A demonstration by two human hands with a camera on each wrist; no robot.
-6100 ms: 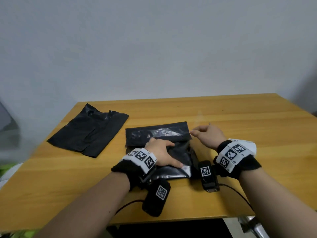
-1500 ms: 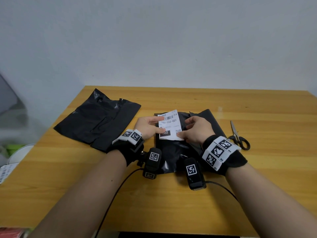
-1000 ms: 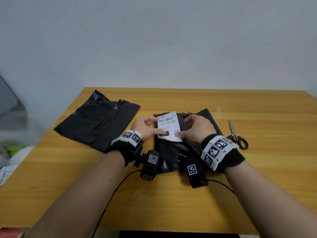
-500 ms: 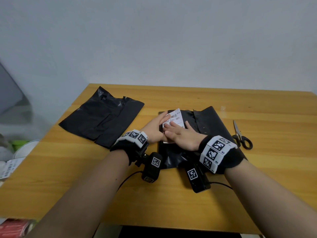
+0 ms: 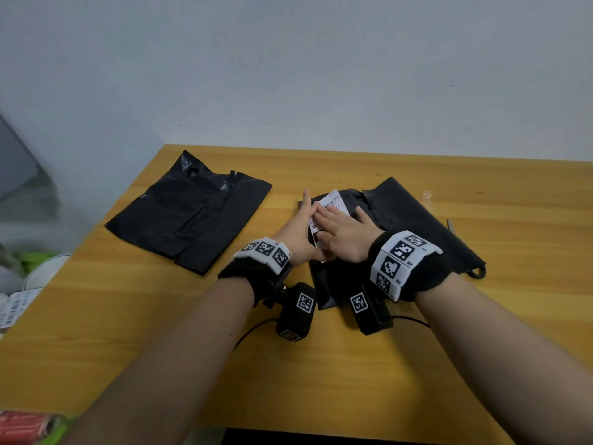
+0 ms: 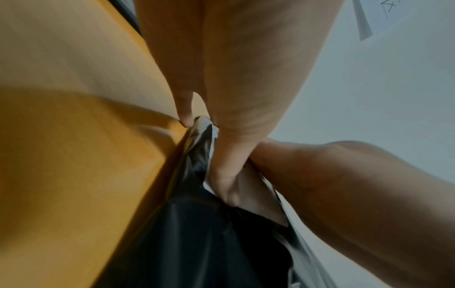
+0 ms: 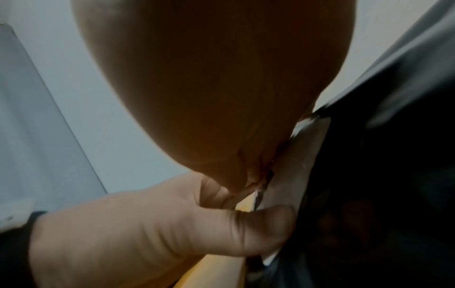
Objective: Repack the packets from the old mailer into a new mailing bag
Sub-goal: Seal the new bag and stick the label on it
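Observation:
The new black mailing bag (image 5: 414, 223) lies flat mid-table with a white shipping label (image 5: 335, 200) on its left part. My left hand (image 5: 305, 216) lies along the label's left edge with straight fingers, its thumb on the label (image 6: 258, 200). My right hand (image 5: 333, 223) lies flat on the label and covers most of it. In the right wrist view the right palm (image 7: 209, 97) presses the label (image 7: 295, 155) beside the left thumb (image 7: 258, 230). The old black mailer (image 5: 189, 220) lies crumpled at the table's back left. No packets are visible.
A scissors handle (image 5: 477, 272) sticks out from under the bag's right corner, and the blade tip (image 5: 450, 223) shows beyond it. The wooden table (image 5: 321, 364) ends at the wall behind. A label sheet (image 5: 12, 306) and a white bowl (image 5: 41, 271) sit off the left edge.
The label, held up between both hands a second ago, now lies on the bag. Both hands have flattened onto it, the right palm sliding over it.

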